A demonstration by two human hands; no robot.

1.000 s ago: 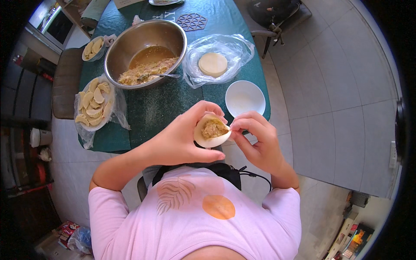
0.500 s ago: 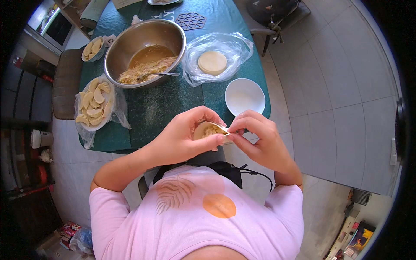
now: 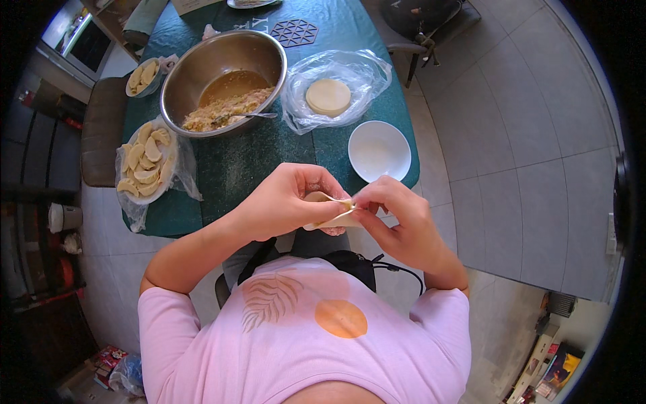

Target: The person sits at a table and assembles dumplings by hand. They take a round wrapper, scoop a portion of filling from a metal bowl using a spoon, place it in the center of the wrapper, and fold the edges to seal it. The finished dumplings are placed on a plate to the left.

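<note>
Between my two hands, just off the table's near edge, is a half-folded dumpling (image 3: 332,221) with filling inside its pale wrapper. My left hand (image 3: 295,198) curls round it, thumb laid across the front. At its right end the fingertips of my right hand (image 3: 393,212) pinch the wrapper's edges together. Beyond my hands stands a steel basin (image 3: 272,50) of minced filling (image 3: 232,108) with a spoon (image 3: 259,115) in it. A stack of round wrappers (image 3: 328,97) lies on a clear plastic bag (image 3: 369,84). Nearer is a white bowl (image 3: 379,151) with a little white contents.
Several finished dumplings (image 3: 145,161) lie on a plastic-covered plate at the table's left, and more fill a small bowl (image 3: 142,77) behind it. A dark lattice mat (image 3: 294,32) lies at the back of the green-covered table (image 3: 269,151). A brown chair (image 3: 102,131) stands at the left.
The wrapper has been folded further over, so less filling shows. My left thumb has moved up across it, and my right fingers still pinch the right end.
</note>
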